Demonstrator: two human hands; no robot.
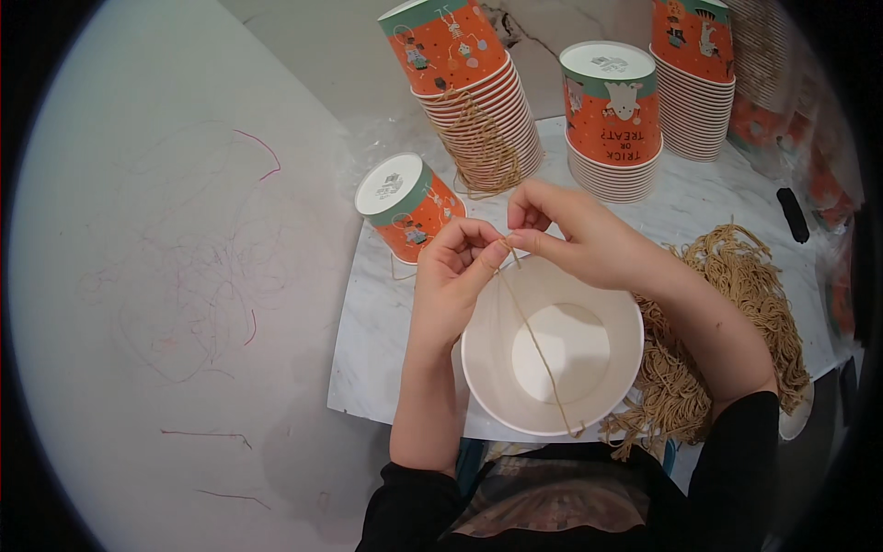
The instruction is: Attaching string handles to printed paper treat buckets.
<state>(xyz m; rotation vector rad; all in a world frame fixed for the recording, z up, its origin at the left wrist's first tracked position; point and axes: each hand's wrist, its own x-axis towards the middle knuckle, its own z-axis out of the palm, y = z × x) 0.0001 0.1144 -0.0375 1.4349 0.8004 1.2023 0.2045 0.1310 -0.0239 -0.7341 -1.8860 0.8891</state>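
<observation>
A white-lined paper bucket [622, 322] stands mouth up in front of me, its inside and round bottom showing. Above its far rim, my left hand [451, 276] and my right hand [566, 225] meet, fingertips pinched on a tan cord [536, 345]. From the pinch the cord runs across the bucket's mouth to its near rim, where it ends in a small knot. A short cord end pokes out just below my fingers. The bucket's outer wall is mostly hidden. Right of the bucket, under my right forearm, lies a heap of cut tan cords [736, 304].
An upside-down orange and green bucket [391, 184] stands beyond my left hand. Behind are a tall bucket stack [501, 110] with cord draped on it, a middle stack [612, 120] and a right stack [694, 92]. A black object [792, 215] lies far right; a scribbled white wall [184, 276] borders the left.
</observation>
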